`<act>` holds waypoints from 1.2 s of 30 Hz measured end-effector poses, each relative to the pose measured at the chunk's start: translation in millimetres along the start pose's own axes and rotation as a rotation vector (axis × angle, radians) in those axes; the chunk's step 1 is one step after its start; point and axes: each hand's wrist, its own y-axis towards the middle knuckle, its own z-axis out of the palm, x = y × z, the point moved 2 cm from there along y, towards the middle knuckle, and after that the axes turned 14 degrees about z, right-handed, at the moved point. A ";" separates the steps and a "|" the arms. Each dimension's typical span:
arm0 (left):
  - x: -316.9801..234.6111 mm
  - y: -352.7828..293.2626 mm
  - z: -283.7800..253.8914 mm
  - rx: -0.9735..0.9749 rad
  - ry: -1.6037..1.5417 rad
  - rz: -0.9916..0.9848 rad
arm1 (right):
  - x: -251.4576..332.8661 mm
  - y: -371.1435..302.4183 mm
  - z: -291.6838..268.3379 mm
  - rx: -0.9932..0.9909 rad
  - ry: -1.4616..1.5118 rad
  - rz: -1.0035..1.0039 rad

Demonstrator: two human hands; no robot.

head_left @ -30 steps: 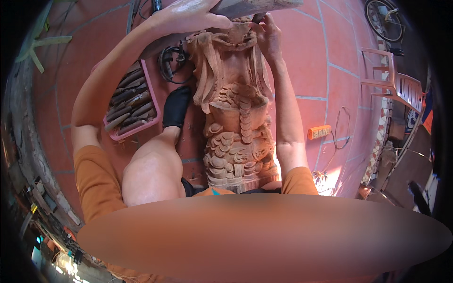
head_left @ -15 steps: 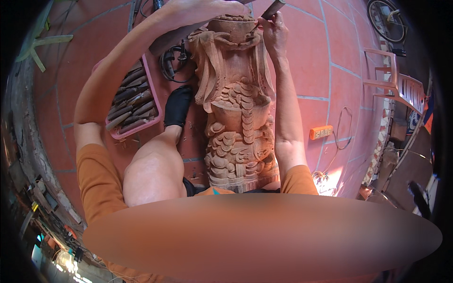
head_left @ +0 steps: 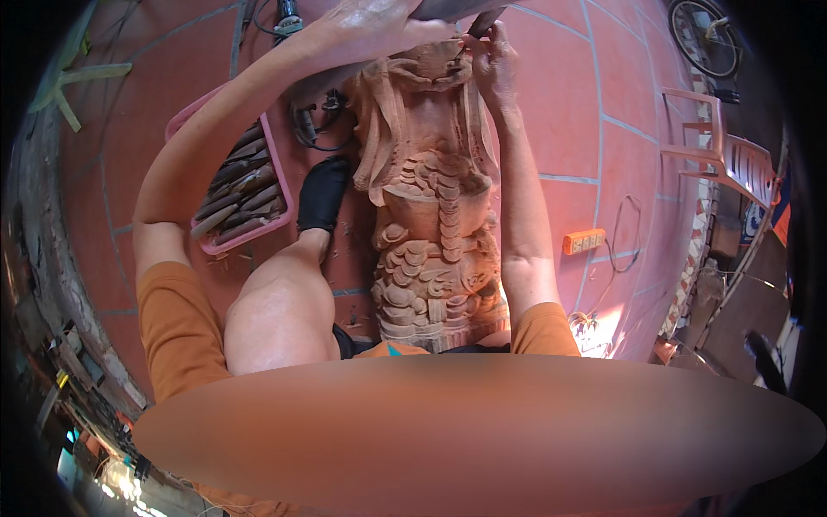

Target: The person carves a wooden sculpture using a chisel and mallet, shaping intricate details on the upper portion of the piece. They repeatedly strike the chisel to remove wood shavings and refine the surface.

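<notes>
A carved wooden statue lies lengthwise between my legs, with draped folds, a bowl shape and rows of coin-like discs cut into it. My left hand is wrapped round a long wooden club, used crosswise above the far end of the carving. Its upper end meets the handle of a chisel. My right hand pinches that chisel low down, its tip angled to the carving's far right side. The exact contact of the tip is hard to make out.
A pink basket full of wood-handled chisels stands left of my black-socked foot. Beyond the foot lies a corded power tool. An orange power strip and a pink plastic chair are on the right.
My left hand and the club have swung right and up, bringing the club's end against the chisel handle. My right hand has shifted slightly left with the chisel.
</notes>
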 end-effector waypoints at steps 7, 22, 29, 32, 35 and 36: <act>9.9 -5.4 -5.5 -0.040 -0.140 0.127 | -10.5 6.4 -3.1 -0.020 0.320 0.136; 4.5 -3.0 -0.6 -0.099 -0.264 0.170 | -21.8 8.5 -12.6 -0.029 0.459 0.184; -6.7 -0.1 -12.8 -0.093 -0.258 0.197 | -20.9 8.4 -8.7 -0.026 0.229 0.181; -5.4 9.9 -6.2 -0.186 -0.191 0.218 | -17.0 7.8 -6.7 -0.008 0.246 0.190; 3.0 17.0 3.5 0.065 0.121 0.055 | -13.5 6.5 -5.7 -0.014 0.194 0.159; 3.1 17.5 -0.8 0.098 -0.063 0.215 | -13.0 6.3 -5.7 -0.012 0.187 0.153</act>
